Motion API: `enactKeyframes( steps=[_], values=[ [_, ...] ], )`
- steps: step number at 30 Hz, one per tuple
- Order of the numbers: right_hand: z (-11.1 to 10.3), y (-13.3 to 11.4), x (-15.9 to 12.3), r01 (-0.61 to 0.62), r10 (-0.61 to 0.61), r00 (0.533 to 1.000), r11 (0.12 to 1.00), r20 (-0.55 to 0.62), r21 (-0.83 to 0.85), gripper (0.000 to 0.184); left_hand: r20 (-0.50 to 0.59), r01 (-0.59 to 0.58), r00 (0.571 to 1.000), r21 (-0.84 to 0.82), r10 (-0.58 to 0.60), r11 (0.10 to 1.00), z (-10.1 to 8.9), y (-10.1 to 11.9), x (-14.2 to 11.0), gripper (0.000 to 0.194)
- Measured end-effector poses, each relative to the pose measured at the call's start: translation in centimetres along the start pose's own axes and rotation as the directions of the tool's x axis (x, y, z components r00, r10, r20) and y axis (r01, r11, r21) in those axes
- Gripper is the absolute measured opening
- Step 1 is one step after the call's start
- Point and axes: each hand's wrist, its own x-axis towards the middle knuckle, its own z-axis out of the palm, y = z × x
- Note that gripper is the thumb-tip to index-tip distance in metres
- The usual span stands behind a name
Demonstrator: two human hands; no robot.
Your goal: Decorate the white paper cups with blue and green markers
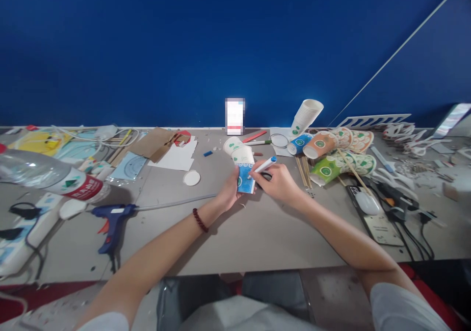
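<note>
Near the middle of the table, my left hand (228, 192) is closed around a blue paper cup (245, 180) that has a white pattern and a green round mark. My right hand (276, 183) grips a white marker (264, 166) with a blue end, its tip at the side of the cup. Just beyond the held cup, white paper cups (235, 148) with green prints lie on their side. To the left of my left hand is a small white disc (192, 177).
On the left are a blue glue gun (113, 223), a large plastic bottle (51, 171) and a power strip (31, 235). A cup stack (308, 115), coloured paper cups (327, 147), a phone (379, 218) and a mouse (367, 202) occupy the right. Behind rises a blue wall (165, 51).
</note>
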Motion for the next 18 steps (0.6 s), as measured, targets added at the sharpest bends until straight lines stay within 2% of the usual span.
enactKeyframes(
  steps=[3,7,12,16,18],
  values=[
    [-0.12,-0.02,0.06,0.012,-0.012,1.0,1.0,-0.013,-0.02,0.017,0.012,0.009,1.0,0.015,-0.009,1.0,-0.02,-0.01,0.0,0.057],
    [-0.32,-0.24,0.06,0.001,0.001,0.997,1.0,0.077,-0.027,0.017,0.016,-0.007,1.0,0.024,0.007,1.0,0.04,0.02,-0.06,0.055],
    [-0.44,0.11,0.27,-0.004,0.003,1.0,1.0,-0.017,-0.023,0.017,0.018,0.021,1.0,0.016,-0.021,1.0,0.05,-0.01,0.09,0.057],
    [-0.62,0.05,0.22,-0.005,0.007,0.997,1.0,0.076,-0.02,0.017,0.044,-0.008,0.999,0.007,0.008,1.0,0.1,-0.04,-0.02,0.057],
    [-0.67,0.06,0.21,-0.012,0.013,0.997,1.0,0.082,-0.017,0.019,0.035,-0.006,0.999,0.005,0.006,1.0,0.16,0.03,-0.14,0.057]
  ],
)
